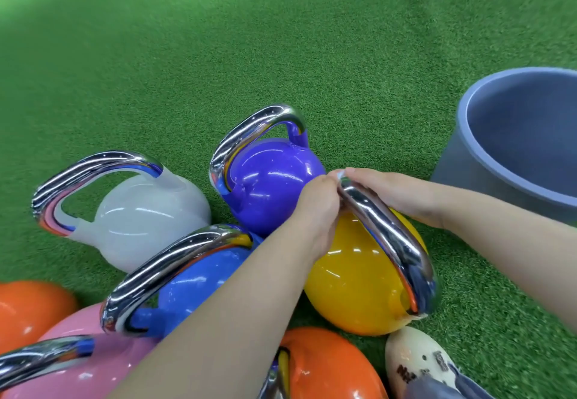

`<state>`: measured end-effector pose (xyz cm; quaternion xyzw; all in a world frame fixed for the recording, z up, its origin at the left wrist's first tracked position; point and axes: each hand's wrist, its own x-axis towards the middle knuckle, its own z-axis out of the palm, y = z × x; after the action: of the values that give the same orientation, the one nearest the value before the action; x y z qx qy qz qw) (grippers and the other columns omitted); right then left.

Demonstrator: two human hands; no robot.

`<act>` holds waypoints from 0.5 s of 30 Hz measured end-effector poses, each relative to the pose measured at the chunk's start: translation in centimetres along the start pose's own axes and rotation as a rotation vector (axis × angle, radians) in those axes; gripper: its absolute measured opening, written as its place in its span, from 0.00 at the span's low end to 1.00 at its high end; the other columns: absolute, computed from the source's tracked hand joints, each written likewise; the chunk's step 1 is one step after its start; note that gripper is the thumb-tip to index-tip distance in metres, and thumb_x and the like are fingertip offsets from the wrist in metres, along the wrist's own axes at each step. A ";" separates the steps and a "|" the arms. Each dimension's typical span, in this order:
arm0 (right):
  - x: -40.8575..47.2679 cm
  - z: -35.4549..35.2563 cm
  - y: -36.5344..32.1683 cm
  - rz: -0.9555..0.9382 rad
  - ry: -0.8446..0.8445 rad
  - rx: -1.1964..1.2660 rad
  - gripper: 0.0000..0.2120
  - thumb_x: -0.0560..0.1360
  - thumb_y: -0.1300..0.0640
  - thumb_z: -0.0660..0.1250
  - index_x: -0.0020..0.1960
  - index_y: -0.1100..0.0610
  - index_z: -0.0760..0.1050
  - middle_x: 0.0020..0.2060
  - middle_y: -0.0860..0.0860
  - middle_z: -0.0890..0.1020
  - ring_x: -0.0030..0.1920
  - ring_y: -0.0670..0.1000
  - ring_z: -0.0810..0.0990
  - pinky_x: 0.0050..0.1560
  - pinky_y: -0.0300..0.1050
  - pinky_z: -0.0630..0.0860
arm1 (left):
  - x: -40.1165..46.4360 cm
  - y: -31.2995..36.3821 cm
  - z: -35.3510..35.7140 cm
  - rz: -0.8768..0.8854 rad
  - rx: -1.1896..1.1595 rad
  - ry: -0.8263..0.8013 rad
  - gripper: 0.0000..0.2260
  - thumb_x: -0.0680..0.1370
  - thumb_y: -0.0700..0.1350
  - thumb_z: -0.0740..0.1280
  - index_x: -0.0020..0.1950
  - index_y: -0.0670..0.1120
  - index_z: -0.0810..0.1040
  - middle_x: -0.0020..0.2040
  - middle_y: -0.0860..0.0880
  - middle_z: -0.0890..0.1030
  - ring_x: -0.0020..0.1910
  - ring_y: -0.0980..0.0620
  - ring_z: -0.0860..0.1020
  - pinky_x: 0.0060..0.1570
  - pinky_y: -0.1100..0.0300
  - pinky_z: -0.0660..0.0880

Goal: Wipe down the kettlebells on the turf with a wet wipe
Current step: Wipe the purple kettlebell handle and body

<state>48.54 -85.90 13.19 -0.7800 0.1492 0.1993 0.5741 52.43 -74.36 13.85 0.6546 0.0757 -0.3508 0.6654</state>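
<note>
A yellow kettlebell [352, 286] with a chrome handle [390, 242] lies on the green turf [281, 55] at centre right. My left hand [318, 208] and my right hand [393, 192] meet at the far corner of that handle. Both pinch a small white wet wipe [339, 174], of which only a tip shows between the fingertips. A purple kettlebell [268, 186] stands just behind my hands. Around it lie a white kettlebell [146, 220], a blue kettlebell [199, 283], a pink kettlebell [81, 364] and two orange kettlebells [331, 367].
A grey-blue bucket [487, 161] stands on the turf at the right, close to my right forearm. My shoe [415, 364] shows at the bottom right beside the yellow kettlebell. Open turf stretches beyond the cluster.
</note>
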 end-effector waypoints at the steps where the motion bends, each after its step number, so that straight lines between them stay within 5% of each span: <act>1: 0.3 -0.1 -0.2 0.025 0.019 -0.008 0.18 0.80 0.41 0.52 0.44 0.49 0.75 0.44 0.49 0.79 0.49 0.49 0.73 0.61 0.49 0.70 | 0.1 0.3 -0.4 -0.024 -0.010 -0.030 0.15 0.82 0.43 0.54 0.41 0.42 0.75 0.40 0.44 0.78 0.40 0.50 0.76 0.42 0.59 0.76; 3: 0.7 -0.6 -0.7 0.054 0.050 -0.011 0.23 0.81 0.43 0.48 0.37 0.49 0.75 0.32 0.45 0.78 0.39 0.49 0.74 0.48 0.46 0.72 | 0.6 0.4 -1.3 -0.076 0.023 -0.018 0.15 0.82 0.45 0.54 0.47 0.40 0.77 0.43 0.43 0.78 0.37 0.51 0.75 0.34 0.61 0.76; 5: 1.1 -1.1 -0.8 0.047 0.051 -0.055 0.26 0.81 0.44 0.46 0.37 0.49 0.77 0.28 0.44 0.78 0.35 0.47 0.72 0.43 0.46 0.68 | 1.2 0.0 -2.5 -0.088 0.118 -0.004 0.13 0.82 0.43 0.55 0.48 0.39 0.76 0.48 0.38 0.77 0.37 0.48 0.76 0.37 0.58 0.77; 9: 2.0 -1.3 -0.6 0.046 0.052 -0.135 0.25 0.81 0.42 0.46 0.46 0.49 0.80 0.53 0.48 0.80 0.54 0.47 0.75 0.67 0.54 0.64 | 2.3 -0.9 -4.3 0.019 0.430 0.003 0.11 0.75 0.30 0.60 0.54 0.40 0.75 0.48 0.35 0.79 0.39 0.43 0.79 0.44 0.52 0.79; 11: 2.5 -1.4 -0.5 0.046 0.063 -0.138 0.25 0.80 0.40 0.47 0.46 0.49 0.80 0.61 0.49 0.77 0.62 0.50 0.72 0.70 0.57 0.60 | 2.8 -0.8 -4.8 0.158 0.669 -0.036 0.10 0.72 0.31 0.65 0.43 0.46 0.78 0.38 0.41 0.79 0.38 0.46 0.79 0.48 0.48 0.79; 13: 2.8 -1.5 -0.4 0.031 0.042 -0.100 0.26 0.80 0.41 0.47 0.45 0.50 0.81 0.52 0.48 0.81 0.55 0.49 0.76 0.66 0.55 0.65 | 3.5 -0.1 -5.0 0.259 0.936 -0.110 0.10 0.69 0.34 0.70 0.37 0.50 0.76 0.32 0.48 0.78 0.34 0.52 0.78 0.44 0.58 0.79; 15: 2.7 -1.3 -0.5 0.003 0.025 -0.013 0.26 0.81 0.44 0.47 0.46 0.52 0.81 0.41 0.49 0.83 0.42 0.47 0.78 0.50 0.44 0.73 | 3.9 0.6 -4.7 0.327 1.098 -0.199 0.11 0.68 0.36 0.73 0.37 0.50 0.75 0.32 0.52 0.77 0.31 0.58 0.73 0.36 0.67 0.72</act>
<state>51.36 -87.00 12.62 -0.7858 0.1564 0.1911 0.5670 57.39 -71.48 11.57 0.8709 -0.2823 -0.2911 0.2778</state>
